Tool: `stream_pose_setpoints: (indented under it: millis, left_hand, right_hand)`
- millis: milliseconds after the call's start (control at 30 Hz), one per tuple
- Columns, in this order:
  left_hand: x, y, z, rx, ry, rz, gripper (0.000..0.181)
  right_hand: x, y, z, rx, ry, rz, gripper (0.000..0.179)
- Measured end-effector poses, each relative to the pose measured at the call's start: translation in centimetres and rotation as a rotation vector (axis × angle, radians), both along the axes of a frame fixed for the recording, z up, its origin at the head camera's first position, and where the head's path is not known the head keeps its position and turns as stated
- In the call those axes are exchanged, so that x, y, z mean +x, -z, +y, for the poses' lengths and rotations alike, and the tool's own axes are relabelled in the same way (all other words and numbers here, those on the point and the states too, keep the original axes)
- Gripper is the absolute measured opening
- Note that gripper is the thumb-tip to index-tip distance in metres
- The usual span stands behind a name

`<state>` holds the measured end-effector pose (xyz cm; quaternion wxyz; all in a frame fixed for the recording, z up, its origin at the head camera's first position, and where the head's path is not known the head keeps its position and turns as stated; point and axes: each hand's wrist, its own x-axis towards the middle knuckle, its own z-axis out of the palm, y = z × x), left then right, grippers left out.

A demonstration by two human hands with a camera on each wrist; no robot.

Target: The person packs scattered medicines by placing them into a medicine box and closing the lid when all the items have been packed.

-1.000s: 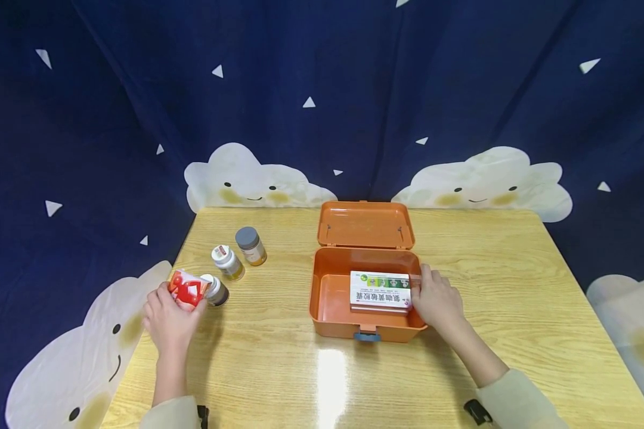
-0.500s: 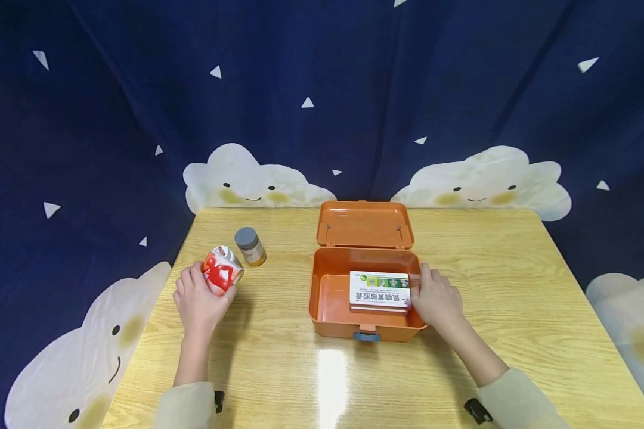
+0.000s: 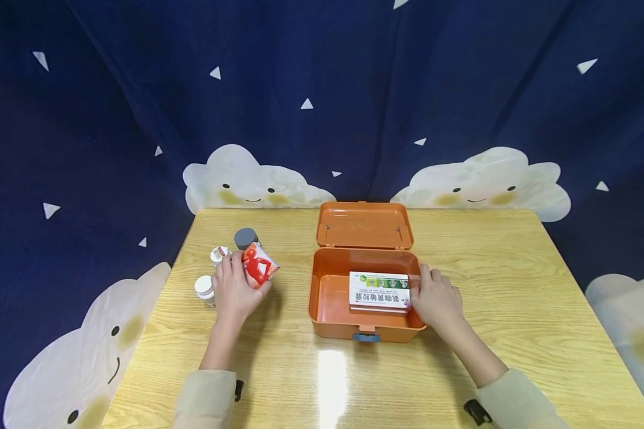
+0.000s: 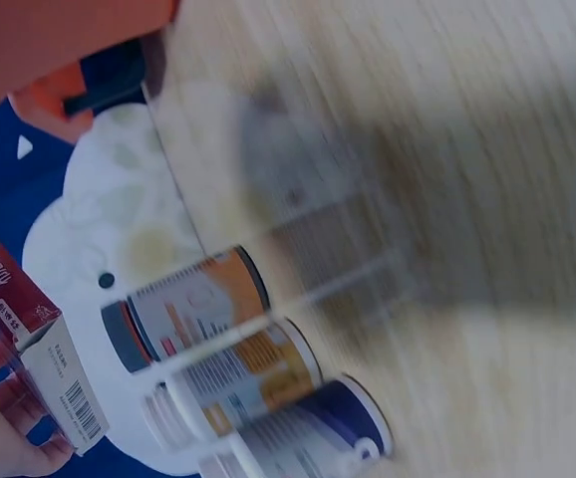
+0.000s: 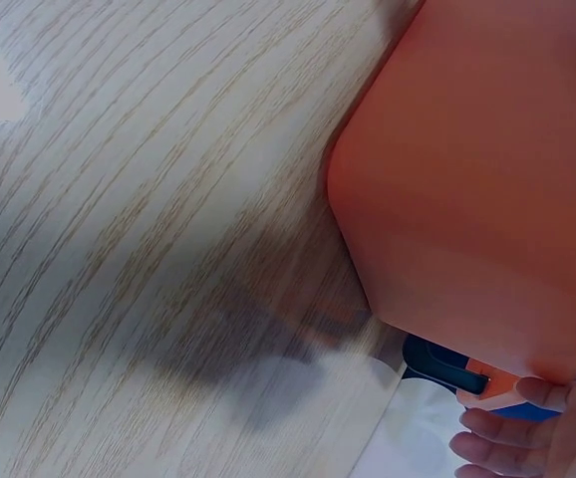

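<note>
My left hand (image 3: 236,292) holds a small red and white medicine carton (image 3: 259,266) in the air, a short way left of an orange lidded case (image 3: 327,330). In the left wrist view, the carton's white end with a barcode (image 4: 79,403) shows between thumb and fingers. My right hand (image 3: 439,301) grips the right rim of the case, thumb over the inner side. Fingers (image 5: 502,456) of that hand also appear by the case in the right wrist view. Inside the case lies a white and green medicine box (image 3: 380,292), on the right.
Left on the table stand a grey-capped bottle (image 3: 245,237), partly behind the carton, and two white-capped bottles, one farther back (image 3: 219,254) and one nearer (image 3: 205,288). The case's lid (image 3: 364,225) is folded back. A dark blue curtain (image 3: 354,89) hangs behind the table.
My left hand has carried the carton rightward past the bottles, towards the case, uncovering the two white-capped ones and partly covering the grey-capped one. My right hand has stayed on the rim.
</note>
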<state>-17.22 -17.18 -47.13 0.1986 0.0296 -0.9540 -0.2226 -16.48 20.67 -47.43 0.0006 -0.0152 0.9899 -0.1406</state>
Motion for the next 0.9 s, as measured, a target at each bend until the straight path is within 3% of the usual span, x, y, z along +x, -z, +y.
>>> stream_pose_setpoints:
  millis: [367, 900]
  left_hand:
    - [-1.3, -0.3, 3.2, -0.038, 0.089, -0.024, 0.079]
    - [-2.6, -1.8, 8.0, -0.137, 0.226, -0.065, 0.078]
  right_hand:
    - [0.0, 0.1, 0.0, 0.018, 0.003, 0.016, 0.043]
    - [0.0, 0.3, 0.1, 0.010, 0.003, 0.015, 0.045]
